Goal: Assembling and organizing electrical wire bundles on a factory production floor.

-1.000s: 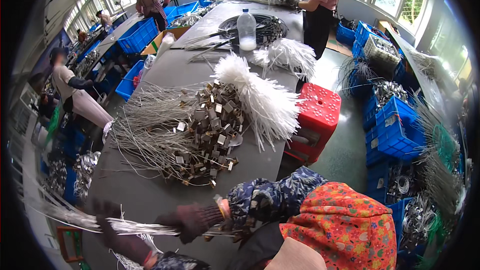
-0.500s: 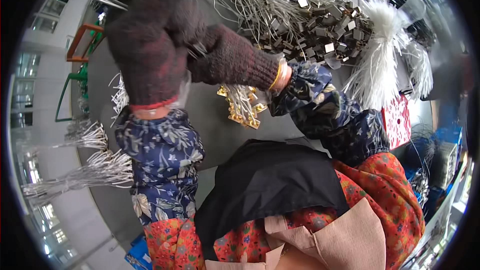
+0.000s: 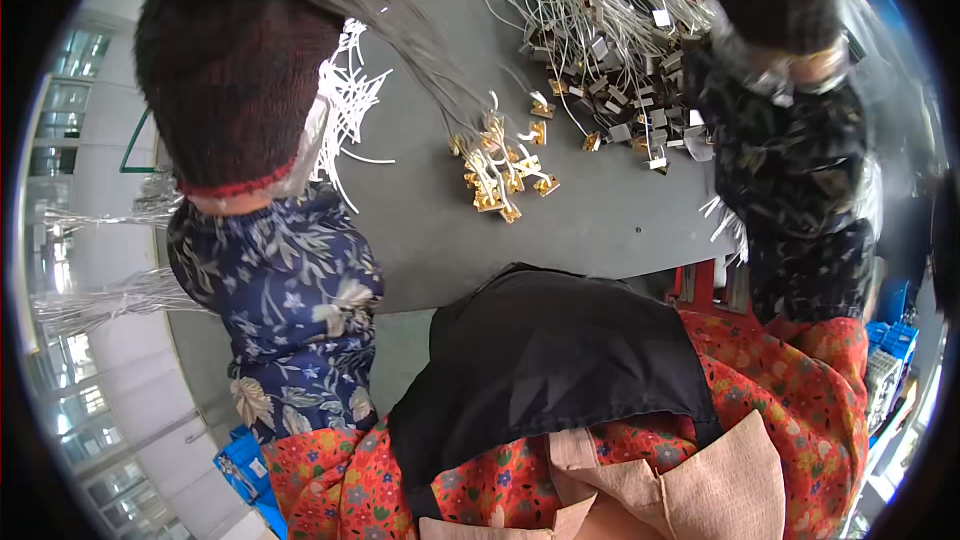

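Observation:
My left hand (image 3: 235, 75), in a dark knit glove with a red cuff, is at the upper left and looks closed round a bundle of thin wires (image 3: 400, 30). Its fingers are blurred and partly cut off by the picture's edge. From it the wires slant down to a cluster of small brass-coloured end pieces (image 3: 500, 170) over the grey table. White wire ends (image 3: 350, 105) fan out beside the glove. My right hand (image 3: 770, 0), gloved too, reaches to the upper right edge, beyond the heap of wired pieces; its fingers are out of sight.
A heap of small dark and silvery blocks (image 3: 630, 90) on long wires covers the far right of the grey table (image 3: 590, 230). Wire bundles (image 3: 120, 300) jut out at the left. Blue crates (image 3: 245, 475) stand below left, and a red object (image 3: 705, 285) is near the right front edge.
My hands were close together at the upper middle; now they are far apart. The right has swung away to the far right, the left slightly left. The brass-ended cluster shows more fully.

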`<state>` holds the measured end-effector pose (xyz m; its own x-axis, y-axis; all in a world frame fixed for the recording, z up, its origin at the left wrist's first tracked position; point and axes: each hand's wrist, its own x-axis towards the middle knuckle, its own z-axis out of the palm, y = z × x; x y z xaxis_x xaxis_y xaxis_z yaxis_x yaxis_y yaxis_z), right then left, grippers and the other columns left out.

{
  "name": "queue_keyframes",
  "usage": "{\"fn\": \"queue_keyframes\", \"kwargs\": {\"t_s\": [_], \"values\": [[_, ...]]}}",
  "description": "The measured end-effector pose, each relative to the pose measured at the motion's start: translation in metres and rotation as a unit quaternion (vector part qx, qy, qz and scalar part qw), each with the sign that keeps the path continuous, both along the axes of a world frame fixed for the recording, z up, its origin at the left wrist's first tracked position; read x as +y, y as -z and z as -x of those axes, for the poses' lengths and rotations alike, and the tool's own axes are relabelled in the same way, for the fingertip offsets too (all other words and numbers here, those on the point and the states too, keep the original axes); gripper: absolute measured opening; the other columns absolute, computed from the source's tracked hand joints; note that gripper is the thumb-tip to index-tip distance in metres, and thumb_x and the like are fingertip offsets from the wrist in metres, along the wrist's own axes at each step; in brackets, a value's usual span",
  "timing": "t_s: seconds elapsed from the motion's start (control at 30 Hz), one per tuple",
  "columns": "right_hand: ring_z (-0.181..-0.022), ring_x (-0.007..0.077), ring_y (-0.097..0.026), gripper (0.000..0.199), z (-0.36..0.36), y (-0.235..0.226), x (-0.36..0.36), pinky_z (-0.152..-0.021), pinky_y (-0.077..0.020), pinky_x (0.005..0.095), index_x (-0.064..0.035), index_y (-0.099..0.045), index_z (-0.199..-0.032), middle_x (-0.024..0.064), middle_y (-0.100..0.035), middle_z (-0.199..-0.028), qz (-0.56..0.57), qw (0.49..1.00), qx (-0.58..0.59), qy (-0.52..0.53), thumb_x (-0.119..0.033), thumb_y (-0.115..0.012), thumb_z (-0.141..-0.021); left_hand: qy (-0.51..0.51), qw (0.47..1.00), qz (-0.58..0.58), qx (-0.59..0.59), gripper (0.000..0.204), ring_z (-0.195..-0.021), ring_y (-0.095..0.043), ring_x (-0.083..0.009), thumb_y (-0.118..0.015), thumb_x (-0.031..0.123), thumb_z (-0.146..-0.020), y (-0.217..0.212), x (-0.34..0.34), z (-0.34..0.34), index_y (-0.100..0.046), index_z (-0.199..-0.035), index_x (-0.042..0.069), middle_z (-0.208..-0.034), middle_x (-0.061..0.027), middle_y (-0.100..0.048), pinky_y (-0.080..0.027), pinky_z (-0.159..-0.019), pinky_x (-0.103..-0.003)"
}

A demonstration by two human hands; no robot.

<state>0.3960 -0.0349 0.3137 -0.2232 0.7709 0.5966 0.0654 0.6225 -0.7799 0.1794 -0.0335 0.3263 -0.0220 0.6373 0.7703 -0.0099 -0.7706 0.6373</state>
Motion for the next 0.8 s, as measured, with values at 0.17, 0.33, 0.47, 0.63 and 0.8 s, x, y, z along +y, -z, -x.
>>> {"fn": "queue_keyframes", "kwargs": {"t_s": [0.17, 0.33, 0.47, 0.63, 0.8], "values": [[-0.088, 0.0152, -0.063, 0.035, -0.068, -0.005, 0.012, -0.073, -0.0523, 0.0272, -0.0002, -0.058, -0.115, 0.0071, -0.065, -0.103, -0.018, 0.954, -0.235, 0.186, -0.01, -0.064, -0.082, 0.17, 0.968, 0.182, -0.001, 0.031, -0.046, -0.048, -0.0081, -0.056, 0.023, -0.093, 0.002, 0.002, -0.004, -0.059, -0.105, -0.005, -0.064, -0.0015, -0.06, -0.036, -0.043, -0.022], [-0.088, 0.0153, -0.064, 0.034, -0.079, -0.001, 0.023, -0.072, -0.0525, 0.0276, -0.0015, -0.059, -0.113, 0.0068, -0.065, -0.103, -0.027, 0.916, -0.335, 0.22, -0.012, -0.064, -0.082, 0.173, 0.949, 0.259, 0.037, 0.027, -0.046, -0.048, -0.0078, -0.061, 0.021, -0.091, 0.011, -0.013, -0.022, -0.061, -0.101, -0.004, -0.064, -0.0015, -0.06, -0.037, -0.043, -0.022], [-0.088, 0.0154, -0.064, 0.033, -0.074, 0.0, 0.03, -0.072, -0.0526, 0.0279, -0.0024, -0.06, -0.112, 0.0065, -0.065, -0.103, -0.041, 0.902, -0.366, 0.227, -0.013, -0.065, -0.081, 0.204, 0.935, 0.288, 0.037, 0.024, -0.046, -0.048, -0.0075, -0.064, 0.02, -0.089, 0.015, -0.009, -0.018, -0.063, -0.097, -0.003, -0.063, -0.0015, -0.06, -0.037, -0.043, -0.022], [-0.088, 0.0154, -0.064, 0.033, -0.074, 0.003, 0.029, -0.072, -0.0528, 0.0283, -0.0036, -0.06, -0.11, 0.0062, -0.065, -0.103, -0.037, 0.896, -0.378, 0.23, -0.015, -0.066, -0.08, 0.218, 0.928, 0.3, 0.047, 0.02, -0.046, -0.048, -0.0072, -0.068, 0.018, -0.087, 0.014, -0.009, -0.022, -0.065, -0.093, -0.001, -0.063, -0.0015, -0.06, -0.038, -0.044, -0.022], [-0.088, 0.0155, -0.064, 0.032, -0.072, 0.004, 0.034, -0.071, -0.053, 0.0286, -0.0048, -0.061, -0.109, 0.0059, -0.065, -0.103, -0.041, 0.891, -0.388, 0.233, -0.017, -0.067, -0.08, 0.256, 0.903, 0.343, 0.036, 0.016, -0.045, -0.046, -0.0067, -0.068, 0.016, -0.086, 0.022, -0.003, -0.018, -0.066, -0.087, 0.0, -0.06, -0.0012, -0.057, -0.036, -0.042, -0.022]]}}
